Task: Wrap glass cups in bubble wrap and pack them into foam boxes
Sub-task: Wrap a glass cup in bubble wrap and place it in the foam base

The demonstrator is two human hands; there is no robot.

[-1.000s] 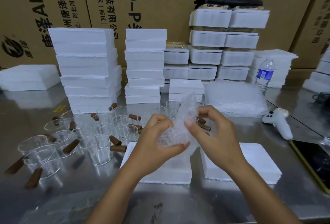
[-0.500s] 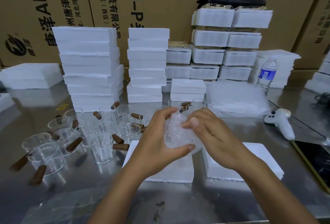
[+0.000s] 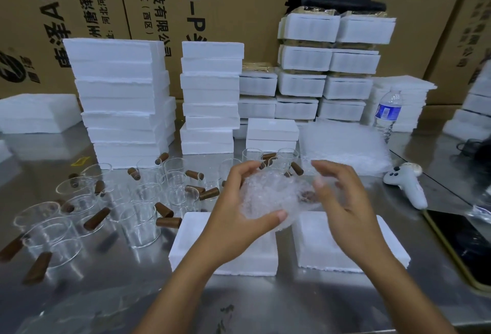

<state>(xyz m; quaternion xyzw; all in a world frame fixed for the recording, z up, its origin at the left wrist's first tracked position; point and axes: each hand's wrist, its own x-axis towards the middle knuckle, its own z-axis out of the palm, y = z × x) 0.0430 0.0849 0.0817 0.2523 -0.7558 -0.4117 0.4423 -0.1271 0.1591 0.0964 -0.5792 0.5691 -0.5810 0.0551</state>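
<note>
One wrapped cup (image 3: 271, 195) is held above the near foam box (image 3: 191, 243). The left hand (image 3: 233, 216) is clamped round it, and the right hand (image 3: 345, 200) has its fingers apart beside it.

Risk, as judged: under a one-handed hold the bubble wrap (image 3: 255, 206) could unfurl and the glass slip out.

Bare cups (image 3: 138, 216) crowd left of the box, a second foam piece (image 3: 332, 248) lies right of it, and the table (image 3: 265, 304) gives room in front.

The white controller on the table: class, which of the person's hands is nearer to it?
Right. The right hand sits beside the bubble-wrapped cup, toward the controller; the left hand grips that cup from the far side, farther away.
</note>
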